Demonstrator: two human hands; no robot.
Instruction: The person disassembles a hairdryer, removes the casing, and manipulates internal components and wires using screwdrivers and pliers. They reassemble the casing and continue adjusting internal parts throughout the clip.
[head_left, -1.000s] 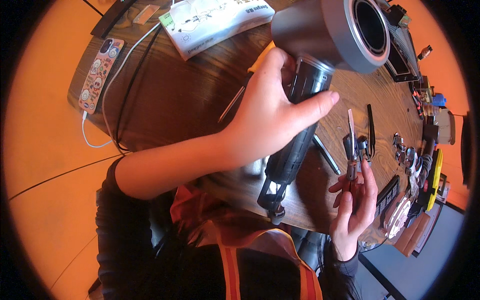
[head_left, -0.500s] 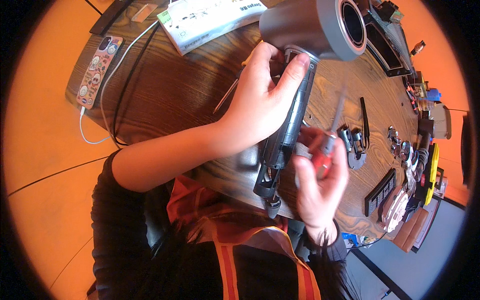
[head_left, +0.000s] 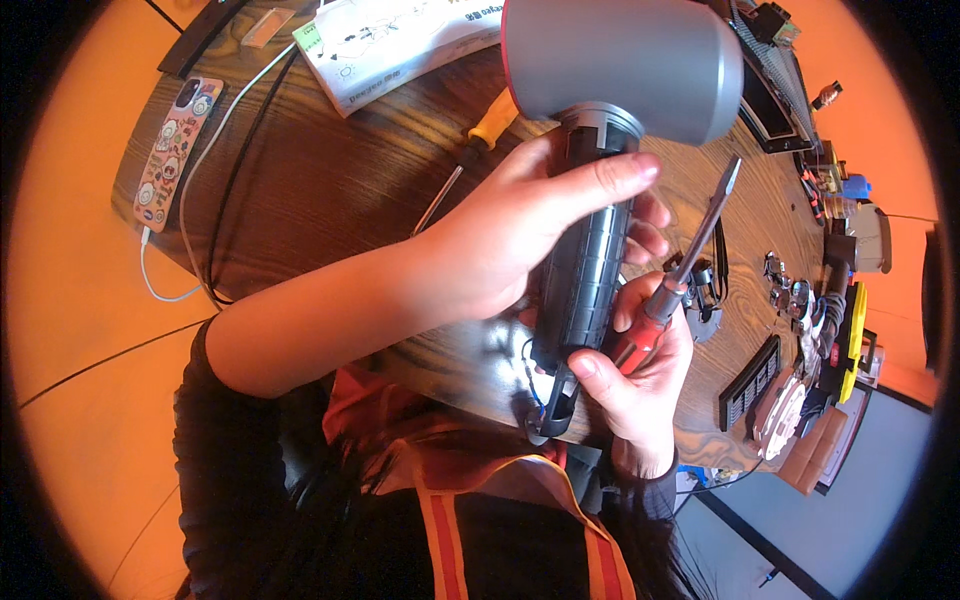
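A grey hair dryer (head_left: 620, 65) with its black inner handle bared is held upright over the table's near edge. My left hand (head_left: 530, 220) wraps round the upper handle just below the round head, thumb across the front. My right hand (head_left: 640, 375) holds a red-handled flat screwdriver (head_left: 650, 325) with its blade pointing up and away. The thumb of that hand presses against the lower handle, where a thin wire loops out at the open bottom end. Behind my left wrist lies a second screwdriver with a yellow handle (head_left: 495, 118).
On the wooden table (head_left: 330, 190) lie a phone (head_left: 172, 160) on a white cable at left and a white box (head_left: 400, 50) at the back. Small black parts (head_left: 705, 290) lie to the right, near a black grille (head_left: 750, 382). Tools and bins crowd the right edge.
The hair dryer has turned, so its round opening no longer faces me. My right hand has come up against the lower handle, and the screwdriver has shifted right.
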